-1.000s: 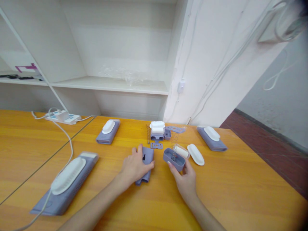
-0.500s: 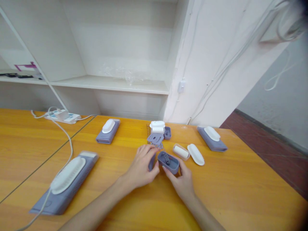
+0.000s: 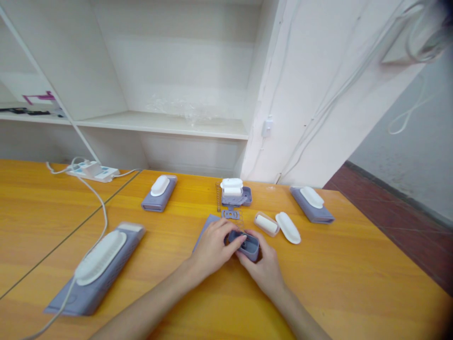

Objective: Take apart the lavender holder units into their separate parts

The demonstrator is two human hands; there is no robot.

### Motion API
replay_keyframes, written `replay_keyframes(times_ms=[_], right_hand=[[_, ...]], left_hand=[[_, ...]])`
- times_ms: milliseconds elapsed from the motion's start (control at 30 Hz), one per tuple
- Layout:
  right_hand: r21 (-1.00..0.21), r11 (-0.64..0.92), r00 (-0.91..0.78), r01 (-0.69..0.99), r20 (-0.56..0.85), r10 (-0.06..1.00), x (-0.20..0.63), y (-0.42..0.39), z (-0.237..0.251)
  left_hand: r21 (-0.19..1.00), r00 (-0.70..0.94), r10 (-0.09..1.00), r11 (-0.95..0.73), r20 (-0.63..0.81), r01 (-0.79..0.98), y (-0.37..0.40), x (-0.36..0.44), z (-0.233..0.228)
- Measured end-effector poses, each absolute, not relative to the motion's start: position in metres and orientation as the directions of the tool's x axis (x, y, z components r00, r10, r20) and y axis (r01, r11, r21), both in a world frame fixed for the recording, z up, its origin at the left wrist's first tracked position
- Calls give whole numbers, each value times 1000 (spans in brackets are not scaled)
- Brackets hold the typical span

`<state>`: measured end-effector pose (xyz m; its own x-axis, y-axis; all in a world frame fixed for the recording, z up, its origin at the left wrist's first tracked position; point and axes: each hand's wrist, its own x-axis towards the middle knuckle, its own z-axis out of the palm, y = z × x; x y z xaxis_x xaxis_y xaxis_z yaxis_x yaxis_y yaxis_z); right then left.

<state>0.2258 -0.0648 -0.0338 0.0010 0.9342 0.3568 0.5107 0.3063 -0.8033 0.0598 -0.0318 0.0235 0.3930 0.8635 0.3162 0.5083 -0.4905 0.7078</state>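
My right hand [image 3: 264, 264] grips a small lavender open tray part [image 3: 247, 244] from the right, just above the orange table [image 3: 354, 283]. My left hand [image 3: 214, 248] meets it from the left, thumb and fingers on the tray's near rim. A flat lavender plate [image 3: 204, 227] lies under my left hand, mostly hidden. Just beyond my hands lie a small perforated lavender piece [image 3: 230, 214] and a thin wire spring [image 3: 240, 219].
A stack of white and lavender parts [image 3: 232, 190] and an upright spring [image 3: 218, 196] stand behind. A clear case with a white block [image 3: 266, 223] and a white oval cap [image 3: 288, 227] lie to the right. Assembled lavender units [image 3: 159, 192] [image 3: 312, 203] [image 3: 97, 267], a power strip [image 3: 92, 171].
My hands have come together: the right hand brought the tray part left and nearer, and the left hand left the flat plate and closed on the tray's left side.
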Motion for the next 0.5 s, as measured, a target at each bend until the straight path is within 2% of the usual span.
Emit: replay_keyframes(times_ms=[333,500], right_hand=[[-868,239,37,436,283,958,223,-64,-25],[-856,203,63,475,263,963,223,-67,-27]], left_hand=[[672,387,863,-498,325,548,-32,68,25],[676,387,860,-504,334,538,-33,68,20]])
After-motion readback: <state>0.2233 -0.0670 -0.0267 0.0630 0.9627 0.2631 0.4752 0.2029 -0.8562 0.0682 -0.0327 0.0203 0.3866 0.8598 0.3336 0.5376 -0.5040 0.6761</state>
